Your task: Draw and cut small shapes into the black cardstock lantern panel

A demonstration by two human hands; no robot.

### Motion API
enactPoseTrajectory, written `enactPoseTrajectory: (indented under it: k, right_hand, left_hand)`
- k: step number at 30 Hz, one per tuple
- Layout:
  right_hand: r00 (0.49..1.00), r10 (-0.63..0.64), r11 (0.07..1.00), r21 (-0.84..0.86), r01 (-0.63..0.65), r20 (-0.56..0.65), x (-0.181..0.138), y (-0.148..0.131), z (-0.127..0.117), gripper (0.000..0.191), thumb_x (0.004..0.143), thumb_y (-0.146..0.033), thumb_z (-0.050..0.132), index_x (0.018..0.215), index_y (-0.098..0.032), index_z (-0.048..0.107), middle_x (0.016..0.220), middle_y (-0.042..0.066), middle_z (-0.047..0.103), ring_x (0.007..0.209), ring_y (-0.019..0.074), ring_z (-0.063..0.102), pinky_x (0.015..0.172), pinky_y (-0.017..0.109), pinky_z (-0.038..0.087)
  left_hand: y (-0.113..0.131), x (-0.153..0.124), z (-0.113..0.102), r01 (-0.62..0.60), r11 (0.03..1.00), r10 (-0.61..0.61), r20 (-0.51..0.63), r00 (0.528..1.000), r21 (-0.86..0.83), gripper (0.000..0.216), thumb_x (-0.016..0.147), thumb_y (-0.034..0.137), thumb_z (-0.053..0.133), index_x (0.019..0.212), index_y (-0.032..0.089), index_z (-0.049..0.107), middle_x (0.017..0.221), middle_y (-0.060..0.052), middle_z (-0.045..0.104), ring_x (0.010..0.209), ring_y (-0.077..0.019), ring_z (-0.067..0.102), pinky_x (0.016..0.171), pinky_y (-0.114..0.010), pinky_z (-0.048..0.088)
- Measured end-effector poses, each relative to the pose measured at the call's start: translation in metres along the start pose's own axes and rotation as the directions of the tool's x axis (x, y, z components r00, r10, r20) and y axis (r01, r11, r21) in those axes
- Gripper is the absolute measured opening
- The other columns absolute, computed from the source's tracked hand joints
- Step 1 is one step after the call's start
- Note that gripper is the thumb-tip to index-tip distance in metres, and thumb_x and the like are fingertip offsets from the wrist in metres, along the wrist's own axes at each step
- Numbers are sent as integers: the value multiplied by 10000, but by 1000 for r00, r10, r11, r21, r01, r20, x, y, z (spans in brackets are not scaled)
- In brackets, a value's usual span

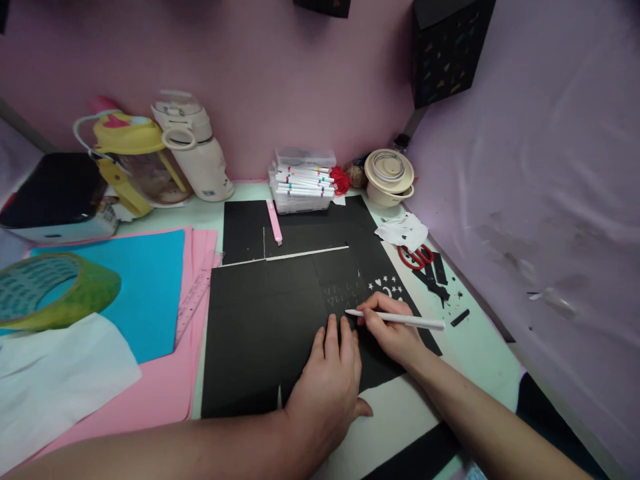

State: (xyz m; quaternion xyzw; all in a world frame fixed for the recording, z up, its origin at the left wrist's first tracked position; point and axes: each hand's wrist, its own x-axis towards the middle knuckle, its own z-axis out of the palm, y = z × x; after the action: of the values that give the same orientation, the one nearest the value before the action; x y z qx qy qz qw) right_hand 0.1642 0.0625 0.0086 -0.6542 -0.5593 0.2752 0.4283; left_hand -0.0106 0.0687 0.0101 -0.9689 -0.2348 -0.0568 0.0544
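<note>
My right hand (390, 327) is closed around a white pen (413, 321), its tip touching the black paper (255, 333). Faint light marks (340, 295) show on the paper just beyond the tip. My left hand (330, 373) lies flat on the same sheet, fingers stretched forward, thumb out to the side. Small white star, heart and moon cut-outs (386, 287) sit on the black paper above my right hand. Farther back, a pink craft knife (274, 223) rests near a narrow white strip (307, 253).
A clear box of white markers (303, 183) stands at the back. Red-handled scissors (416, 257) lie among black scraps at right. Left are blue paper (150, 287) on pink sheets, a tape roll (100, 293), a ruler (194, 297), a white bottle (200, 160) and a yellow-lidded jug (133, 137).
</note>
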Motion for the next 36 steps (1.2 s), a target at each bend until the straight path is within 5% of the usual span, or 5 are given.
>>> enactPoseTrajectory:
  k: [6, 16, 36]
  right_hand:
    - [962, 31, 987, 157, 12, -270, -1, 12, -3, 162, 874, -206, 542, 735, -209, 626, 607, -30, 618, 529, 117, 524, 526, 242, 416]
    - [921, 14, 980, 189, 65, -389, 4, 7, -6, 156, 867, -202, 555, 728, -205, 627, 593, -34, 594, 515, 111, 504, 505, 237, 402]
    - [918, 39, 977, 209, 48, -394, 3, 4, -10, 145, 858, -253, 544, 752, -201, 628, 600, -27, 600, 511, 112, 515, 496, 231, 417]
  left_hand:
    - [1, 0, 0, -1, 1000, 1, -3, 1000, -6, 959, 653, 763, 644, 1283, 41, 600, 1349, -245, 541, 1252, -394, 519, 966, -447, 508]
    - [1, -1, 4, 16, 1000, -16, 2, 1000, -26, 957, 668, 758, 635, 1291, 33, 589, 1344, -265, 536, 1262, -392, 510, 968, -451, 503]
    - [4, -7, -13, 5, 999, -8, 67, 998, 40, 805, 798, 630, 617, 1281, -13, 582, 1345, -285, 515, 1259, -363, 523, 1003, -399, 480]
